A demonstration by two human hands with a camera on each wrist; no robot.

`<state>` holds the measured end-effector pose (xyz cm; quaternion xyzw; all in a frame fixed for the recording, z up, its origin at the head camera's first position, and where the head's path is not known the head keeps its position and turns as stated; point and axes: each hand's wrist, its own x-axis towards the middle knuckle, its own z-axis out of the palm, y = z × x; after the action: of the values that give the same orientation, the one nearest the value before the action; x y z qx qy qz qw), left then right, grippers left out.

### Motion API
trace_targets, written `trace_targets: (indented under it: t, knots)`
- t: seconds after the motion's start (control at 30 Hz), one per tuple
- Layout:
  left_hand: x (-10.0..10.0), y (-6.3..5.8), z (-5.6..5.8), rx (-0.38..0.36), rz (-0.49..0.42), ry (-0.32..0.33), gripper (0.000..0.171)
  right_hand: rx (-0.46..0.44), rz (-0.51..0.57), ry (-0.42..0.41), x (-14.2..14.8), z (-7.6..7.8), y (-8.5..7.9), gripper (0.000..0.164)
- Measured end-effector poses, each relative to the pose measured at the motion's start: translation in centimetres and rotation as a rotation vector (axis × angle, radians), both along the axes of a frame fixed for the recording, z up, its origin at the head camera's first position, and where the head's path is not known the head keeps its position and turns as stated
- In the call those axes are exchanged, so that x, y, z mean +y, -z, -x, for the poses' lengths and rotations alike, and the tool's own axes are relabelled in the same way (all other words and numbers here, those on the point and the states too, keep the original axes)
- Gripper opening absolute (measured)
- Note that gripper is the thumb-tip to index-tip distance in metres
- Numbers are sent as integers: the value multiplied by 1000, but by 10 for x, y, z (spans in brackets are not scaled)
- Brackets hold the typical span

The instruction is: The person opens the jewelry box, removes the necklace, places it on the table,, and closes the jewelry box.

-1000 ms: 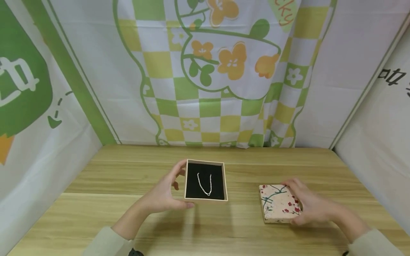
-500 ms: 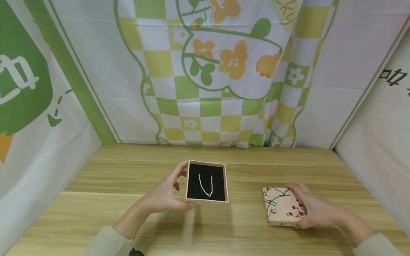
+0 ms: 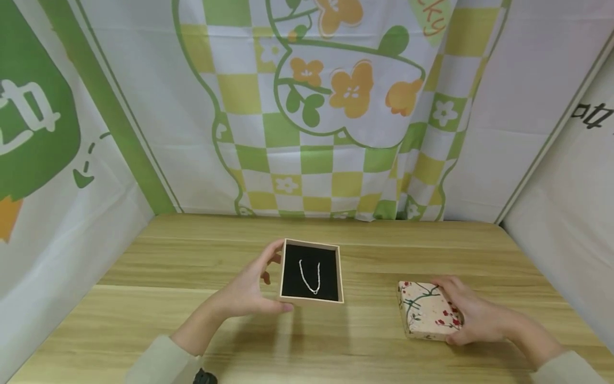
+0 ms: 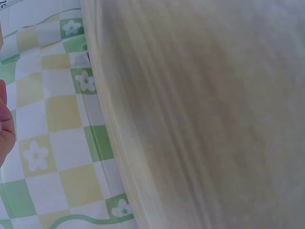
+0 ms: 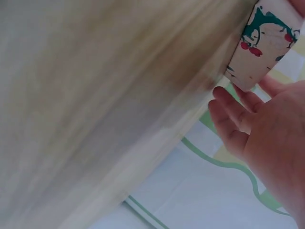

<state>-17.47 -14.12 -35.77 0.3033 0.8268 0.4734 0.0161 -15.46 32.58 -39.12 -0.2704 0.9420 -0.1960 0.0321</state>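
In the head view my left hand (image 3: pixel 247 292) grips a small square jewellery box (image 3: pixel 312 301) by its left side, thumb at the front and fingers behind. The box has pale walls and a black lining. A thin silver chain (image 3: pixel 315 291) lies on that lining in a U shape. To the right, my right hand (image 3: pixel 477 316) holds the box lid (image 3: pixel 428 312), cream with red blossoms and green branches, between thumb and fingers, low over the table. The right wrist view shows the lid (image 5: pixel 264 45) beside its fingers (image 5: pixel 228 117). Only fingers (image 4: pixel 5 126) show at the left wrist view's edge.
Both things are over a light wood-grain table (image 3: pixel 192 250). Behind it hangs a checked curtain (image 3: pixel 316 160) with flower prints, and white cloth panels (image 3: pixel 566 202) close in the sides. A small black object (image 3: pixel 205 377) shows by the left sleeve (image 3: pixel 165 362).
My right hand has moved a little to the right and nearer with the lid. The left hand and the box stay almost in place, while the head view has shifted slightly.
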Motion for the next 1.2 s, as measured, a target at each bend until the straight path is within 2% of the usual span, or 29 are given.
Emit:
trace_targets:
  t: [0.13,0.23,0.37,0.43,0.57,0.7,0.77,0.87,1.07,1.2]
  knots:
    - [-1,-3,0,2,-7,5,112,-14,36,10,-4,-3,-7,109]
    - [-1,-5,0,5,-1,0,113,89,106,-26,-15,0,-18,92]
    - [-2,-6,0,5,1,-5,113,347,175,-108,-42,7,-42,57]
    - [-2,-6,0,-1,-6,-2,113,419,210,-148,-59,8,-56,49]
    - [-2,-5,-1,-6,-10,3,113,524,303,-262,-96,7,-80,44]
    - [-1,-6,-1,9,-11,5,112,564,361,-386,-134,7,-96,37]
    - [0,-5,-1,16,-21,7,111,552,352,-434,-152,7,-101,33]
    - [2,-4,0,11,-46,19,108,549,274,-465,-173,7,-104,24]
    - [6,-1,1,-36,-104,64,103,554,25,-408,-197,2,-104,16]
    - [5,-2,1,-52,-131,91,102,623,-69,-387,-205,1,-100,17]
